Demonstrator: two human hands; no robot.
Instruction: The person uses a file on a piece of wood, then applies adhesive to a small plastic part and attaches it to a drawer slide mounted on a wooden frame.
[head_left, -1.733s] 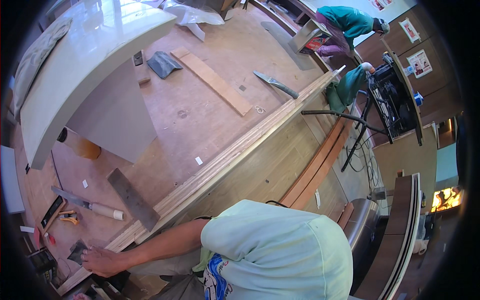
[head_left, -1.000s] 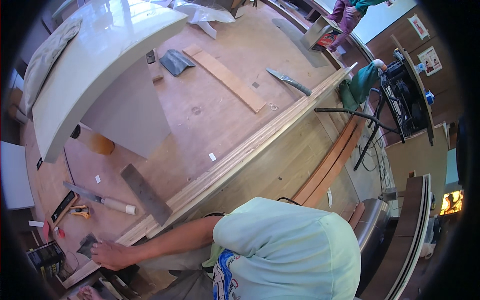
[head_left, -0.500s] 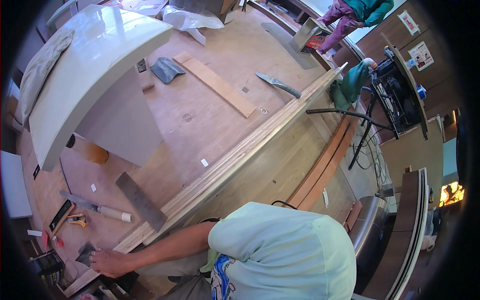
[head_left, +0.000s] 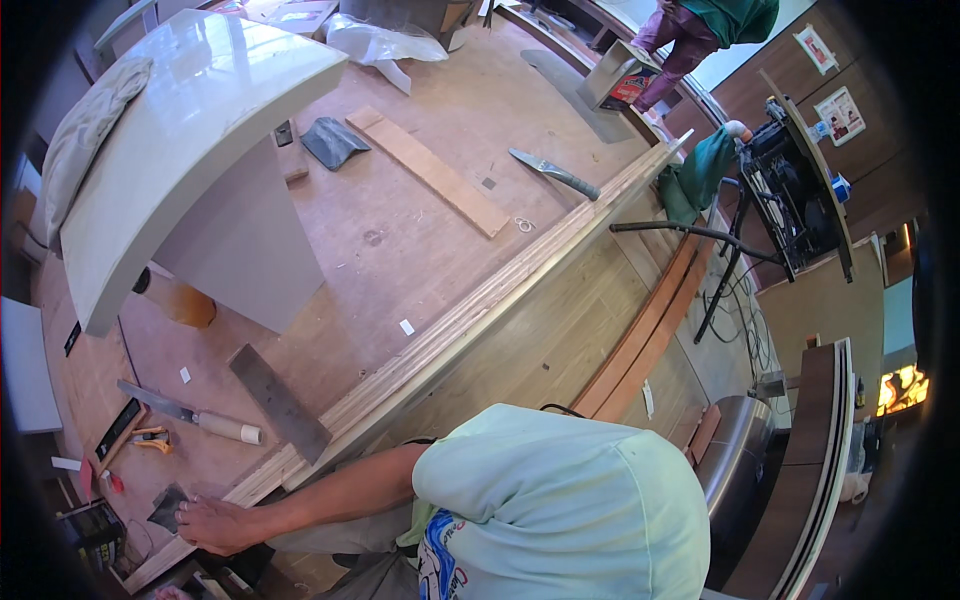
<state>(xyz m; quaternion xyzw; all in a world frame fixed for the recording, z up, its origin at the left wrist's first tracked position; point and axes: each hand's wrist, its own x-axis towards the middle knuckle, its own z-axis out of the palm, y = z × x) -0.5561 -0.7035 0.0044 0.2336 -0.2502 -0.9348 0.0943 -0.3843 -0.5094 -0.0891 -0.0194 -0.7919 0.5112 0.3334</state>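
Observation:
My right arm reaches left across the lower part of the view, out of a pale green sleeve. My right hand point(head_left: 214, 526) is at the near end of the long layered wooden edge strip point(head_left: 430, 345). Its fingers are bent together beside a small dark grey square sheet point(head_left: 166, 507); what they grip is hidden. Of my left hand point(head_left: 172, 594) only a sliver shows at the bottom edge, fingers out of sight. Nearby on the brownish worktop point(head_left: 375, 205) lie a flat dark metal plate point(head_left: 280, 403), a saw with a pale handle point(head_left: 226, 428) and a yellow-handled cutter point(head_left: 152, 439).
A white curved panel point(head_left: 185, 105) stands at upper left, with an amber bottle point(head_left: 180, 299) beneath. A saw with a dark handle point(head_left: 555, 172) and a wooden board point(head_left: 430, 170) lie farther off. At right stands a machine on black legs point(head_left: 795, 190). Another person point(head_left: 690, 35) is at far right.
The whole view has shifted very slightly left. My right hand stays at the wooden edge. The far person has changed posture, the upper body lying a little farther left.

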